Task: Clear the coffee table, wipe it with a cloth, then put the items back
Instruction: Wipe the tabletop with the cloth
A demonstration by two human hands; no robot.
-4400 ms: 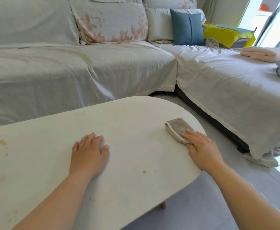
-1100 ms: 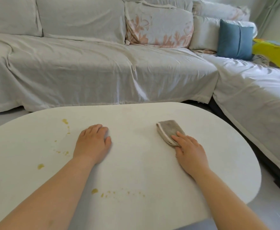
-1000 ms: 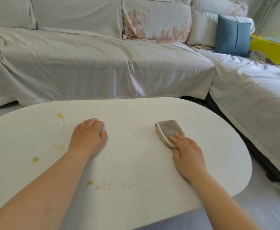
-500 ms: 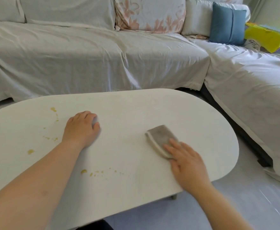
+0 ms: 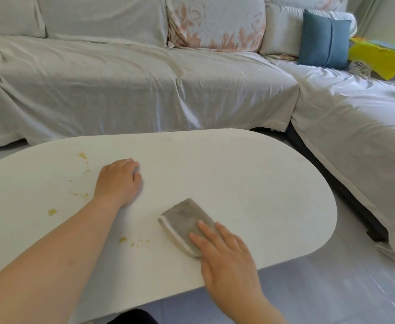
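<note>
A white oval coffee table (image 5: 250, 174) fills the lower half of the view. A folded grey-brown cloth (image 5: 184, 218) lies flat on it near the front edge. My right hand (image 5: 227, 256) presses on the cloth's near end with its fingers spread flat. My left hand (image 5: 119, 181) rests palm down on the tabletop to the left of the cloth, holding nothing. Several yellow stains (image 5: 83, 155) dot the left part of the table, with a trail of small spots (image 5: 122, 239) just left of the cloth.
A grey-covered corner sofa (image 5: 145, 90) wraps around the far and right sides of the table. On it sit a floral cushion (image 5: 215, 22), a blue cushion (image 5: 324, 40) and a yellow bundle (image 5: 381, 59). Grey tiled floor (image 5: 344, 288) lies at the right front.
My right hand has dragged the cloth from the right end of the table leftward and toward the front edge. My left hand has stayed flat on the table.
</note>
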